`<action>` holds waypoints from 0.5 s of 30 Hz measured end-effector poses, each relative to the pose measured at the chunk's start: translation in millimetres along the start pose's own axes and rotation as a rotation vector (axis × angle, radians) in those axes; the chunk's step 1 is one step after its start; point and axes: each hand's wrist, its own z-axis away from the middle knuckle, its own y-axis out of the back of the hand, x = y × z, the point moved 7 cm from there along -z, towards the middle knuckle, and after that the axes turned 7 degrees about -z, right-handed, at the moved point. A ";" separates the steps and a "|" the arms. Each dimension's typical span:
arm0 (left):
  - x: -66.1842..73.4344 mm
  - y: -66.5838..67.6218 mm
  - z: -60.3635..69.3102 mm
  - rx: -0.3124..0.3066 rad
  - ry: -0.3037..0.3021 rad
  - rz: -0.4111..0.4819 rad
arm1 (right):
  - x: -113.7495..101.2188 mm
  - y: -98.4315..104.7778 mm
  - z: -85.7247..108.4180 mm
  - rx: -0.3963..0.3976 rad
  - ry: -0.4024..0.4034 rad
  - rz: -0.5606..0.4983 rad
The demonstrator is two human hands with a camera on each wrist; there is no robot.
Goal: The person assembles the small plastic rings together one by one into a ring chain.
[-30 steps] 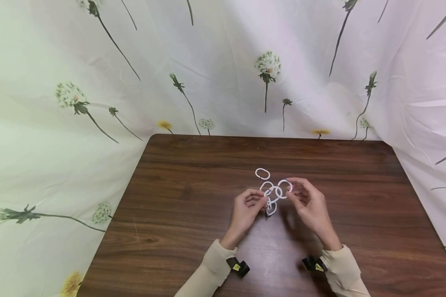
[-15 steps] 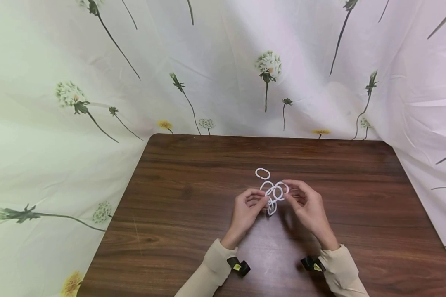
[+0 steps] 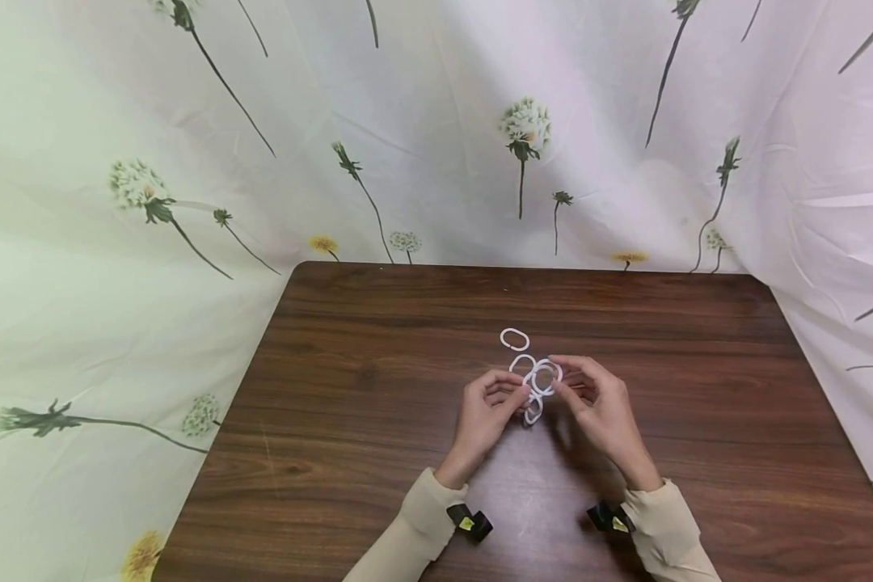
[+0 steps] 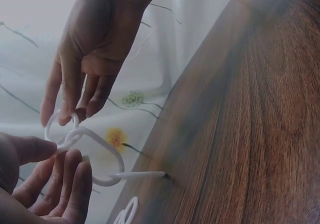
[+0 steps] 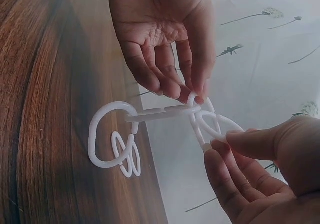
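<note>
My left hand (image 3: 489, 408) pinches a white plastic oval link in a short chain, its thumb and fingers near the join. One linked oval (image 5: 92, 139) hangs from an edge-on link (image 5: 160, 114) of this chain. To the right, my right hand (image 3: 605, 408) pinches another white link (image 5: 233, 124) between thumb and fingertips. In the head view it overlaps the link at the left fingertips; the wrist views show the two crossing closely. Whether they are joined I cannot tell. A single oval link (image 3: 514, 330) lies on the table just beyond the hands.
Both hands are over a dark brown wooden table (image 3: 378, 323). A white cloth (image 3: 436, 162) with dandelion prints hangs behind it and along the sides. Black wrist cameras are strapped at both cuffs. White links (image 5: 114, 143) lie low behind the chain.
My right hand has moved left, bringing its link from the side of the chain to overlap the link at the left fingertips. The left hand has barely shifted; the single link stays put.
</note>
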 end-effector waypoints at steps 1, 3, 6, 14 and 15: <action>0.3 -0.1 -0.1 -0.001 -0.001 0.000 | -0.1 0.1 0.0 0.001 0.001 0.002; 0.5 -0.3 -0.4 -0.003 0.002 0.000 | -0.5 0.2 -0.1 0.002 0.004 0.004; 0.7 -0.3 -0.7 -0.004 0.006 -0.005 | -0.9 0.1 -0.1 0.004 0.009 0.002; 0.0 0.3 -1.2 -0.006 0.003 -0.024 | -0.3 -0.9 -0.6 0.002 0.010 0.005; -0.4 0.3 -1.4 -0.007 0.003 -0.025 | -0.1 -1.1 -0.6 0.000 0.008 0.007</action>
